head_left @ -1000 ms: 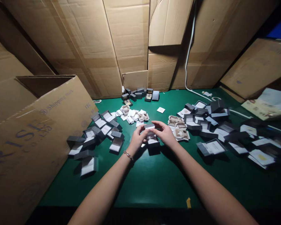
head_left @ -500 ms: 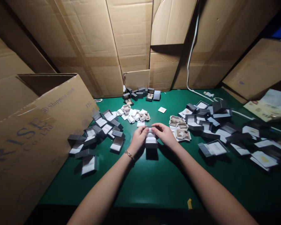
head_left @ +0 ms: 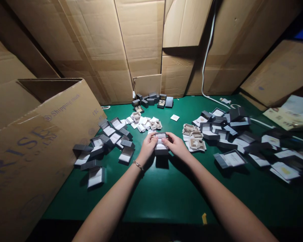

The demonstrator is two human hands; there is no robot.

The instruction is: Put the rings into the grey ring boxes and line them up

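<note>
My left hand [head_left: 148, 147] and right hand [head_left: 175, 144] have closed in, gripping both sides of a grey jewelry box [head_left: 161, 151] and its raised lid [head_left: 160, 136] above the green tabletop [head_left: 171, 198].

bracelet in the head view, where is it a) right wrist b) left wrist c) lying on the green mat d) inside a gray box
b, the bracelet is around the wrist of the left hand, the arm entering from the lower left, with that hand on the gray box.
</note>
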